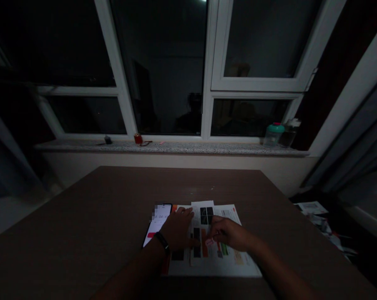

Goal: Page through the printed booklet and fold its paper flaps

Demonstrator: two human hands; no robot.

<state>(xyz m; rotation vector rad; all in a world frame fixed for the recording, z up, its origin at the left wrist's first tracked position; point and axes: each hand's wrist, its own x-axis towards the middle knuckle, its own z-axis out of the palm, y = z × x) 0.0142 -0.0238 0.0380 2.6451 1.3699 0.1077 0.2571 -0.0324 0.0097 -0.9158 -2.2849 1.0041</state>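
Observation:
Printed sheets [232, 266] with coloured blocks and dark pictures lie on the brown table, one narrower sheet [202, 204] on top of the others. My left hand [179, 229], with a dark band on the wrist, rests flat on the paper, fingers stretched and thumb out to the right. My right hand [227, 233] is closed in a pinch at the middle of the sheets. Between its fingertips shows a small pink object [209, 241], too dim to name its kind. A lit phone [155, 227] lies left of the paper, partly covered by my left hand and wrist.
The brown table [113, 208] reaches towards the window wall. On the stone sill [182, 146] stand a small red object [138, 138], a small dark bottle [107, 139], a green-lidded jar [273, 135] and a clear bottle [290, 133]. Papers [313, 208] lie beyond the table's right edge.

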